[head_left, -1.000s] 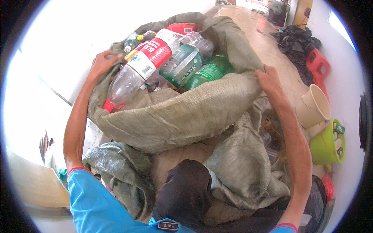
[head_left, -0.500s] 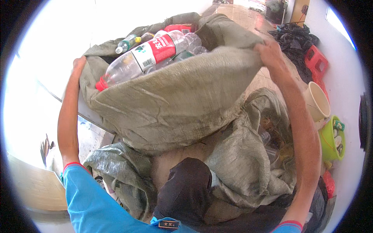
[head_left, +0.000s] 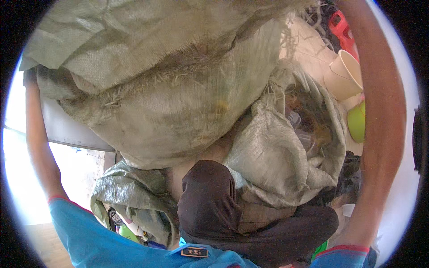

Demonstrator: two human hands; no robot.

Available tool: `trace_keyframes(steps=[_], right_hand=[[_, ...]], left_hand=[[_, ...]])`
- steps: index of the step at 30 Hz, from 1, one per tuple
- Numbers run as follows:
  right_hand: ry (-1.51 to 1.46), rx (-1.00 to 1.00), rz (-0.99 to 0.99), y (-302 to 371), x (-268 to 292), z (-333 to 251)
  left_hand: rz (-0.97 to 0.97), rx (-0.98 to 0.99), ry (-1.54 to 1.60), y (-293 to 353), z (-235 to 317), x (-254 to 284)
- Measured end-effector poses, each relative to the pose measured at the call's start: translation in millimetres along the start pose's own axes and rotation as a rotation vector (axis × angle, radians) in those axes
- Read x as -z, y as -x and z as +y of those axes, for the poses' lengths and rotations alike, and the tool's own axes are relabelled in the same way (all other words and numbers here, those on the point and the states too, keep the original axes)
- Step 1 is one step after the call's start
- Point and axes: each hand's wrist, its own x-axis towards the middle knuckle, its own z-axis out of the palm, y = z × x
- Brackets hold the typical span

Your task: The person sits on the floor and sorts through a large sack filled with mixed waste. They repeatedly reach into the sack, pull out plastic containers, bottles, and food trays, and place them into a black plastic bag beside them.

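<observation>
A big grey-green woven sack (head_left: pixel 178 102) fills the upper part of the head view, its rim raised and its worn, frayed side turned towards me. At the far left, my left hand (head_left: pixel 30 77) is closed on the sack's edge, its fingers partly covered by the cloth. My right arm stretches up along the right side and leaves the picture at the top, so the right hand is out of sight. The sack's mouth and contents are hidden behind the raised cloth.
Right of my knee, a second woven sack (head_left: pixel 272 156) lies open with clear plastic pieces inside. Another sack (head_left: pixel 129 185) with bottles sits lower left. Along the right wall stand a cream bucket (head_left: pixel 346 76), a green bucket (head_left: pixel 356 123) and a red plastic stool (head_left: pixel 342 29).
The sack's rim has been pulled up, so the bottles in its mouth are no longer visible. Both arms have spread and risen; the right hand has left the picture at the top.
</observation>
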Motion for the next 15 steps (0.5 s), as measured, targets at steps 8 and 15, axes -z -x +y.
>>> trace_keyframes(steps=[8,15], right_hand=[[-0.179,-0.268,-0.050,17,-4,42],[0.333,0.013,-0.779,150,-10,89]], left_hand=[[-0.207,0.070,0.274,41,21,12],[0.061,-0.222,-0.423,137,-9,20]])
